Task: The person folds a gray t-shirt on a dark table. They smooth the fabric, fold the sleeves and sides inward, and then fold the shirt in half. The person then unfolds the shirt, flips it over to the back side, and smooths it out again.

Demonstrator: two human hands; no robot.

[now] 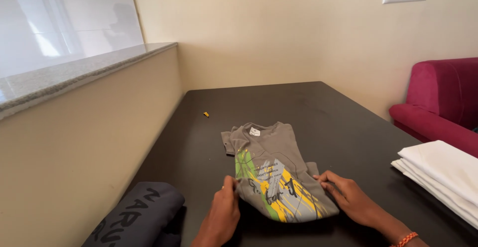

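A small white square neck label [255,131] sits inside the collar of the grey printed cotton T-shirt [269,162], well beyond the left hand [222,216] and right hand [351,197], whose grip closes on the shirt's near hem.

Bare dark table [308,107] across the middle and top of the frame: you can pass freely there, only a small yellow scrap [206,114] left of centre. At left, the low wall [84,147] boxes you in. Lower left, a dark folded garment [139,217] blocks the corner. Lower right, a white folded stack [443,177] fills the edge; a red sofa [438,107] sits beyond it.
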